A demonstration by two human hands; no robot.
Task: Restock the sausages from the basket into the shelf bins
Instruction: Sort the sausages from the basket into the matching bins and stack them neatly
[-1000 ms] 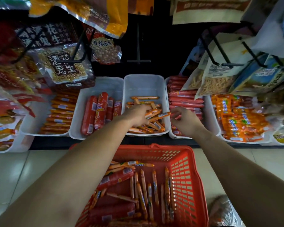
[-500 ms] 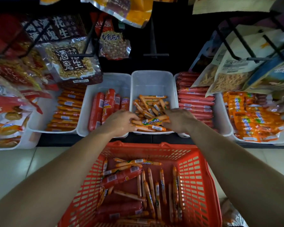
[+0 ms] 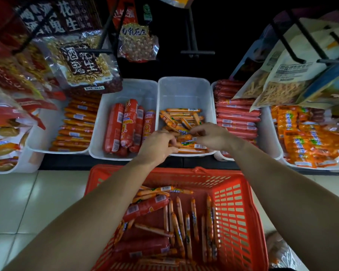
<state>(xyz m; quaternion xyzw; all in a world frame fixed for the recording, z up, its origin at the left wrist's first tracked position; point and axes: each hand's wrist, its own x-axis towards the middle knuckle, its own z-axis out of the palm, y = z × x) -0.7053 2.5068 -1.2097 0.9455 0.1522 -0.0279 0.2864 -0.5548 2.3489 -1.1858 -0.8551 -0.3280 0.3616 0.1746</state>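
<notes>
Over front edge of centre bin, left hand and right hand meet. Each grip pinches thin orange sausages; fingers hide how many. Binned pile lies mostly crosswise, some skewed. Below, red basket, near rim cut off: loose sausages mostly point toward shelf. Hanging peanut bag covers rear of left bins; thick red sausages alongside.

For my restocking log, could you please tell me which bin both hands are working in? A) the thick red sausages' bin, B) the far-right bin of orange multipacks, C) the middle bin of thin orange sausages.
C: the left hand and right hand meet over the middle bin, their fingers curled on its thin orange sausages.
</notes>
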